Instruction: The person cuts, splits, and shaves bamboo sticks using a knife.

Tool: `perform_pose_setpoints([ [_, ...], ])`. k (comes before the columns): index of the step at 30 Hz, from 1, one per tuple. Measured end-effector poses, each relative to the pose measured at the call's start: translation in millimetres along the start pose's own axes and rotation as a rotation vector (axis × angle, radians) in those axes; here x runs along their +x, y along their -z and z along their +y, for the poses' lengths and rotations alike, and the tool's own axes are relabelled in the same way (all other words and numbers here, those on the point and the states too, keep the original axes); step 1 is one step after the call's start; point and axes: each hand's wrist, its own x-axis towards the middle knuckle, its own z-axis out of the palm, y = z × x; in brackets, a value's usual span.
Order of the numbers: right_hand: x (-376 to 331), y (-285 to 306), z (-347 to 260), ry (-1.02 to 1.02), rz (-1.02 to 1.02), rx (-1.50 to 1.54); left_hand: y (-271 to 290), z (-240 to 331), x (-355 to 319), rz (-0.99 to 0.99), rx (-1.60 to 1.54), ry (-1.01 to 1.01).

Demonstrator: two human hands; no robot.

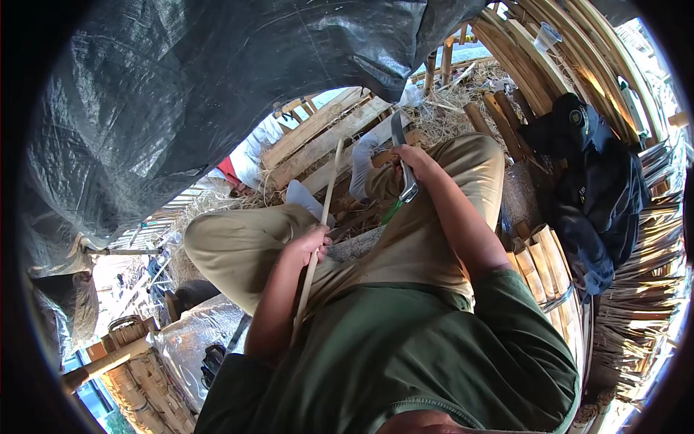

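I sit with my knees drawn up, in khaki trousers point(238, 246) and a green shirt. My left hand point(309, 242) grips a long thin bamboo strip point(329, 181) that runs from my chest up past my left knee. Over my right knee, my right hand point(413, 160) is closed around a knife point(398, 130) with a dark curved blade pointing upward and a green end below the fist. The blade stands a short way to the right of the strip, not touching it. My feet in white socks point(361, 163) rest on wooden planks.
A black plastic sheet point(217, 87) hangs overhead at the upper left. A dark jacket point(593, 181) lies against the curved bamboo wall on the right. Straw point(448, 108), wooden planks point(325, 130) and cut bamboo pieces point(542, 260) surround me. White and red cloth point(246, 163) shows behind the planks.
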Motion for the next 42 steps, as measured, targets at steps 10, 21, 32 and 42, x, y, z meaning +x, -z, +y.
perform_pose_setpoints([
  [10, -11, -11, 13, 0.067, -0.212, -0.266, 28, -36, 25, -0.283, -0.232, -0.118],
  [21, -68, -58, 3, -0.251, -0.190, -0.166, 36, -32, 60, -0.537, -0.705, -0.250],
  [32, -139, -188, -92, 0.040, -0.136, -1.145, 46, -22, 14, -0.772, -0.841, -0.446],
  [42, -73, -237, -130, 0.117, -0.335, -1.856, 76, -23, 52, -0.716, -0.750, -0.396],
])
